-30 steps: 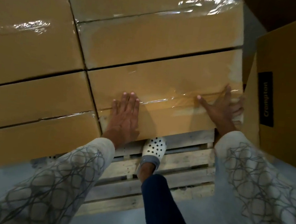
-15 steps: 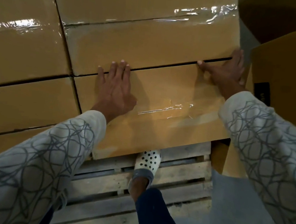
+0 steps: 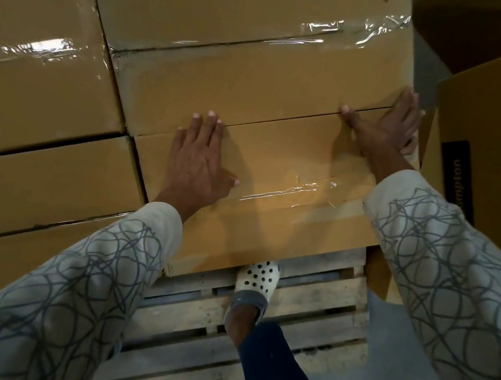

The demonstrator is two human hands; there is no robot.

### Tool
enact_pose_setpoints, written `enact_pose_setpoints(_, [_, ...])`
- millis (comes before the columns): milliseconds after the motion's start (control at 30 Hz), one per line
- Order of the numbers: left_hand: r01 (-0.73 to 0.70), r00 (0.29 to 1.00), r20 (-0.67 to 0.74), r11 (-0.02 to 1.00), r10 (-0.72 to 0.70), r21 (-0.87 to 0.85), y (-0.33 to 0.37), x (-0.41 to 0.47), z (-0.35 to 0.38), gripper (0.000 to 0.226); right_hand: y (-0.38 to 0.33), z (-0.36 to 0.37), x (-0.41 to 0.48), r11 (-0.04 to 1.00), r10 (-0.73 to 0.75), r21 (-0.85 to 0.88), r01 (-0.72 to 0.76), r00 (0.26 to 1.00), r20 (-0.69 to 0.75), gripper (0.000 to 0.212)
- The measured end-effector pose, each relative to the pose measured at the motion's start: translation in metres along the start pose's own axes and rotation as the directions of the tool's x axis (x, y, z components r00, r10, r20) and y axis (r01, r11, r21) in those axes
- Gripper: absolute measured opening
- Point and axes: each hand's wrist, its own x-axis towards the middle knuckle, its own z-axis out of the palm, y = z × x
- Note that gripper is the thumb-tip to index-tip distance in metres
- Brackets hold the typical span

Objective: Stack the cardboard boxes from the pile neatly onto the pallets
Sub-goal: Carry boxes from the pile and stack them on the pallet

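Hands have slid to far seam | tape-sealed brown cardboard box (image 3: 291,169) centre frame on slatted wooden pallet (image 3: 308,304) | left hand (image 3: 197,165) flat, right hand (image 3: 385,129) splayed on right corner, gripping nothing | likely stiff, bulky, tape slick: take opposite edges

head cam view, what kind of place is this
Probably a warehouse or stockroom: taped cardboard boxes packed tight on a wooden pallet, a bare grey concrete floor, and another printed carton standing alongside.
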Motion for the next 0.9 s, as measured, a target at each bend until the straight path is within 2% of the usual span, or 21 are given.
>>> enact_pose_setpoints(100, [-0.038, 0.999, -0.016, 0.991, 0.036, -0.130, -0.010, -0.004, -0.002, 0.102, -0.012, -0.002, -0.006, 0.997, 0.050, -0.063, -0.047, 0.998, 0.048, 0.125])
enact_pose_setpoints(200, [-0.036, 0.999, -0.034, 0.965, 0.028, -0.261, -0.025, -0.012, -0.006, 0.093, -0.033, 0.007, -0.035, 0.992, 0.033, -0.125, -0.034, 0.999, -0.014, 0.095])
enact_pose_setpoints(267, [-0.025, 0.999, -0.038, 0.957, 0.014, -0.289, -0.035, -0.023, -0.006, 0.092, -0.049, 0.022, -0.070, 0.981, -0.132, -0.153, 0.118, 0.988, -0.083, 0.079])
enact_pose_setpoints(333, [-0.015, 1.000, -0.017, 0.959, 0.010, -0.284, -0.043, -0.038, -0.004, 0.092, -0.064, 0.044, -0.119, 0.924, -0.364, -0.148, 0.351, 0.929, -0.066, 0.074])
enact_pose_setpoints(400, [-0.002, 1.000, -0.007, 0.956, 0.000, -0.292, -0.050, -0.057, 0.001, 0.090, -0.080, 0.068, -0.173, 0.836, -0.537, -0.126, 0.534, 0.843, 0.011, 0.068])
enact_pose_setpoints(500, [0.038, 0.996, -0.058, 0.935, -0.062, -0.354, -0.059, -0.083, 0.003, 0.080, -0.104, 0.098, -0.239, 0.719, -0.667, -0.079, 0.690, 0.718, 0.196, 0.061])
enact_pose_setpoints(567, [0.101, 0.984, -0.097, 0.918, -0.149, -0.383, -0.076, -0.097, 0.001, 0.074, -0.119, 0.112, -0.266, 0.687, -0.683, -0.060, 0.724, 0.672, 0.288, 0.055])
enact_pose_setpoints(633, [0.152, 0.967, -0.136, 0.914, -0.217, -0.376, -0.100, -0.106, -0.001, 0.071, -0.132, 0.123, -0.280, 0.668, -0.696, -0.061, 0.741, 0.652, 0.299, 0.052])
enact_pose_setpoints(767, [0.170, 0.971, -0.084, 0.899, -0.222, -0.403, -0.134, -0.103, -0.012, 0.075, -0.153, 0.142, -0.284, 0.612, -0.710, -0.116, 0.783, 0.608, 0.356, 0.056])
enact_pose_setpoints(900, [0.153, 0.977, -0.047, 0.837, -0.208, -0.526, -0.137, -0.080, -0.020, 0.078, -0.167, 0.148, -0.267, 0.623, -0.658, -0.207, 0.754, 0.649, 0.381, 0.055])
